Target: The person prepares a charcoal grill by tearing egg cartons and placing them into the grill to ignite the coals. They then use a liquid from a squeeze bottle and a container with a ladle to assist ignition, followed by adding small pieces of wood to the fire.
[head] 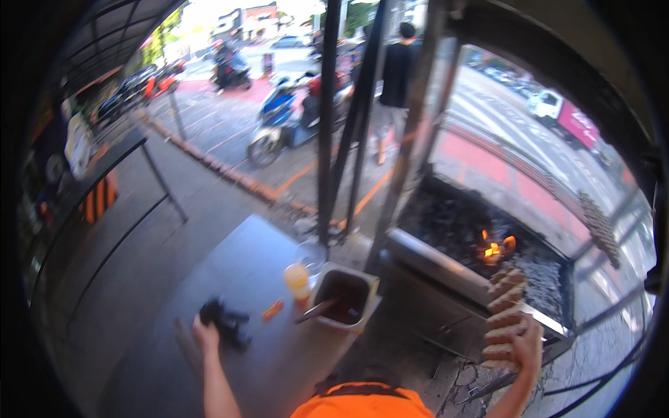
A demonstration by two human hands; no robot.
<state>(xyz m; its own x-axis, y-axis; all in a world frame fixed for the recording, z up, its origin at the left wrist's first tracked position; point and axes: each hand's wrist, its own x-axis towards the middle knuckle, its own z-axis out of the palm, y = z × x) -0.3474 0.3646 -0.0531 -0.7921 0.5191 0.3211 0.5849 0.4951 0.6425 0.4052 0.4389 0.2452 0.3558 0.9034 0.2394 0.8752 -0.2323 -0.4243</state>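
My right hand [527,342] is shut on a stack of ridged, brown-and-cream pieces [503,324], seemingly a bundle, by the front edge of a charcoal grill. Small flames [494,250] burn among the coals just beyond the stack. On the metal table, my left hand [207,334] is at a blurred black object [226,321], whose kind I cannot tell; its fingers are partly hidden. Right of it lie a small orange packet [273,310], a bottle with yellowish contents [297,282] and a square metal container [345,298] of dark red sauce with a utensil handle [317,310] sticking out.
The grill's metal rim [439,266] runs along my right, beside dark upright posts [326,130]. A metal railing [117,167] stands left of the table [245,245]. Outside are a parked blue-and-white scooter [282,117], a person in dark clothing [398,73] and a road with a truck [567,117].
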